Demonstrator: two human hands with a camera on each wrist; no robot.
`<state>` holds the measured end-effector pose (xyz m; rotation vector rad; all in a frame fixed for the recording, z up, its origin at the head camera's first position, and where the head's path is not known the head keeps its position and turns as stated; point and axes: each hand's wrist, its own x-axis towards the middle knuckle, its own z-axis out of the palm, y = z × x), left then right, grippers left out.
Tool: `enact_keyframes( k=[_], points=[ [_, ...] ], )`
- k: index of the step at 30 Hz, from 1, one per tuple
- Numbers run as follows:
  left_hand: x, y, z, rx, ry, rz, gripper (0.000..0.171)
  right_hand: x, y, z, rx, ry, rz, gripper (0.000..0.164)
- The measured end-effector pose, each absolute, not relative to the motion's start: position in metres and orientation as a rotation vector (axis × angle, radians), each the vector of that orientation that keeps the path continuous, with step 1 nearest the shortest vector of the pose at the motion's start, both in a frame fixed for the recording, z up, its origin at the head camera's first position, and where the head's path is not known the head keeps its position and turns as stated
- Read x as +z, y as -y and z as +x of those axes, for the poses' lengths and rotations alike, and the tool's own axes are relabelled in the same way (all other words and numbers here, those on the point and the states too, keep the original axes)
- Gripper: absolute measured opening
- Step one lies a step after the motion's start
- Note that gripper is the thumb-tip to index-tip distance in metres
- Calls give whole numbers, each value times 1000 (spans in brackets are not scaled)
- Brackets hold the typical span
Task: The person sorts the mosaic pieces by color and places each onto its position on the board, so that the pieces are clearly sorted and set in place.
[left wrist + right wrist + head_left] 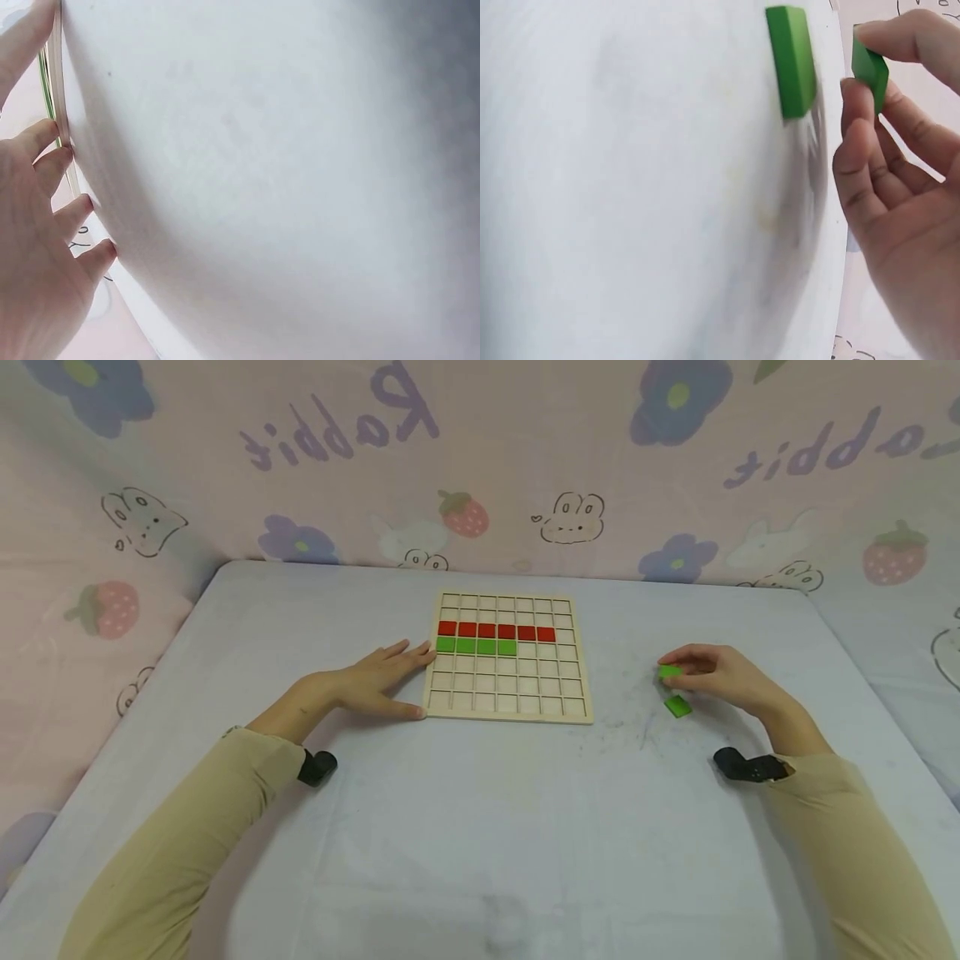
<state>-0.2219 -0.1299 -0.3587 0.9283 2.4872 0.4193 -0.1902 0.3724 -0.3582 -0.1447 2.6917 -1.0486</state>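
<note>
A wooden grid board (507, 721) lies flat in the middle of the table. One row carries several red tiles (487, 631); the row below holds several green tiles (466, 646) from its left end. My left hand (375, 680) rests at the board's left edge with fingers spread and straight, thumb at the near corner. Off to the right of the board, my right hand (723, 677) pinches a green tile (869, 69) between thumb and fingers, raised off the table in the right wrist view. Another green tile (678, 706) lies on the table just below that hand.
The white-covered table (480, 827) stretches around the board on all sides. Behind it rises a pink printed cloth (510, 468) with rabbits, flowers and strawberries. Black wrist cameras sit on both wrists, the left one (318, 768) and the right one (748, 766).
</note>
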Motion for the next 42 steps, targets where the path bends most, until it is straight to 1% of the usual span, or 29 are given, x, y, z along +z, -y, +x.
enact_keyframes(
  k=[11, 16, 21, 42],
  points=[
    [-357, 129, -221, 412, -2478, 911, 91, -360, -360, -198, -1070, -2708, -220, 44],
    [-356, 129, -221, 410, -2477, 915, 91, -361, -353, -200, -1106, -2704, -212, 41],
    [-356, 129, -221, 406, -2479, 913, 91, -359, -345, -203, -1100, -2701, -199, 41],
    [-355, 130, -221, 420, -2471, 924, 91, -359, -313, -220, -1170, -2660, -281, 39]
  ],
)
